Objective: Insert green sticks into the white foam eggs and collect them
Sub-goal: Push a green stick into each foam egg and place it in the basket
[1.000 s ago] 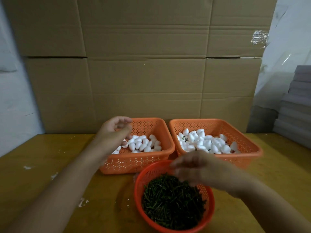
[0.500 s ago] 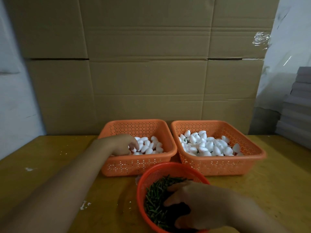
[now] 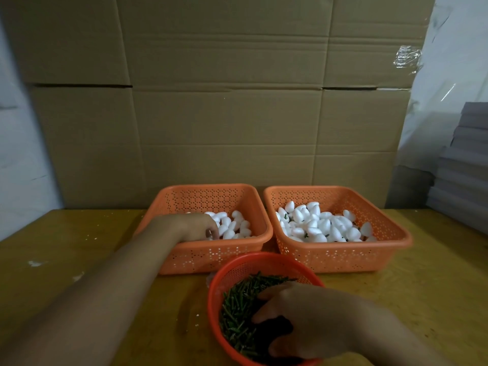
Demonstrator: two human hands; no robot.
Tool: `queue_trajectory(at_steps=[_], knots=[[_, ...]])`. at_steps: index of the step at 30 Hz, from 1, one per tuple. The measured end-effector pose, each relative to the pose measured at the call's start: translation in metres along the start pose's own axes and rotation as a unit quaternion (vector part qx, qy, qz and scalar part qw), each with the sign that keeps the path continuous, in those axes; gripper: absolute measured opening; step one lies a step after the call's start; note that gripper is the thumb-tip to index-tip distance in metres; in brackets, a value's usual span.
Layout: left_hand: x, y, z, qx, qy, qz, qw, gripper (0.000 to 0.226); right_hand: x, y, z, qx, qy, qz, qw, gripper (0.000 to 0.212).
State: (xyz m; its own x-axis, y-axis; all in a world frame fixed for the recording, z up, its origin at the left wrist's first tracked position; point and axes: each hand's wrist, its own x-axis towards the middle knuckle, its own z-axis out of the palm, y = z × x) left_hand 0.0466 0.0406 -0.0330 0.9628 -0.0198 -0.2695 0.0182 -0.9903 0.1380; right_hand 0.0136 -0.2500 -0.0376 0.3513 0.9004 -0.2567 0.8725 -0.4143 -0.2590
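Nearest: round red basket of green sticks on yellow worktop; right hand down among sticks, fingers curled, grasp itself hidden, cannot tell whether anything held. Behind, left: orange basket of white foam eggs; left hand reaching in, fingers bent onto eggs, grip not clear. Beside, right: second orange basket, eggs with green stick ends showing. Farthest: cardboard boxes stacked as backdrop.

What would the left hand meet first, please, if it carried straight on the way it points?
Probably the white foam eggs in the left orange basket; the left hand already reaches in among them.
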Motion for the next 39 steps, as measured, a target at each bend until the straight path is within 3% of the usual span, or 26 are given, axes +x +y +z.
queue_trajectory(at_steps=[6,11,16,20,26,31,36,39], knots=[[0.005,-0.005,0.004,-0.044,0.043,-0.004,0.998,0.028,0.001,0.002,0.002,0.002,0.007,-0.004,1.0,0.049],[-0.005,0.0,-0.007,-0.108,0.179,-0.004,0.978,0.016,0.003,0.004,0.004,-0.006,0.019,-0.015,1.0,0.048],[-0.029,0.019,-0.014,-0.134,0.353,0.011,0.926,0.008,0.002,0.004,0.004,-0.003,0.016,-0.016,1.0,0.048],[-0.051,0.046,-0.007,-0.232,0.427,0.091,0.869,0.009,0.001,0.003,0.003,-0.002,0.019,-0.014,1.0,0.047],[-0.076,0.073,0.009,-0.359,0.363,0.18,0.841,0.026,0.0,0.0,0.001,-0.007,0.012,-0.012,1.0,0.047],[-0.083,0.078,0.015,-0.36,0.346,0.19,0.845,0.036,-0.001,0.0,0.0,-0.005,0.008,-0.015,1.0,0.047],[-0.084,0.08,0.018,-0.382,0.347,0.205,0.832,0.029,0.001,0.003,0.003,-0.003,0.016,-0.019,1.0,0.046],[-0.086,0.082,0.018,-0.501,0.286,0.214,0.788,0.016,0.001,0.003,0.004,-0.003,0.017,-0.015,1.0,0.048]])
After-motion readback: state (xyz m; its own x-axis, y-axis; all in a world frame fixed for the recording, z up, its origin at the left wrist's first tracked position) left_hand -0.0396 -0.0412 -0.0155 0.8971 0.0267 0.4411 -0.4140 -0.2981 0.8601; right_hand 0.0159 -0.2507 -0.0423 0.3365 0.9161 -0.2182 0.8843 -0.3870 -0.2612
